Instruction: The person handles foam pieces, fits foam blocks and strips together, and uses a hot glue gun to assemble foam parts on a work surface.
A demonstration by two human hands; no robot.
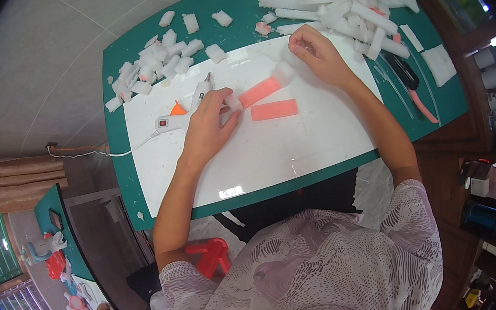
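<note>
A pink foam strip point(259, 92) with a white foam block point(283, 73) at its far right end lies slantwise on the white board. My left hand point(213, 117) pinches a small white foam block point(233, 102) against the strip's left end. Just below lies a second flat pink strip point(274, 110), apart from both hands. Beyond the white block, my right hand point(314, 50) is raised with fingers curled and thumb against them; anything between them is too small to make out. The white glue gun point(202, 91) lies beside my left hand, partly hidden by it.
Many small white foam chunks point(154, 59) are heaped at the far left. Long white foam strips point(361, 16) pile up at the far right. A black-and-pink tool point(402, 71) lies on the green table point(447, 104). The glue gun's white cord point(119, 154) leaves over the left edge.
</note>
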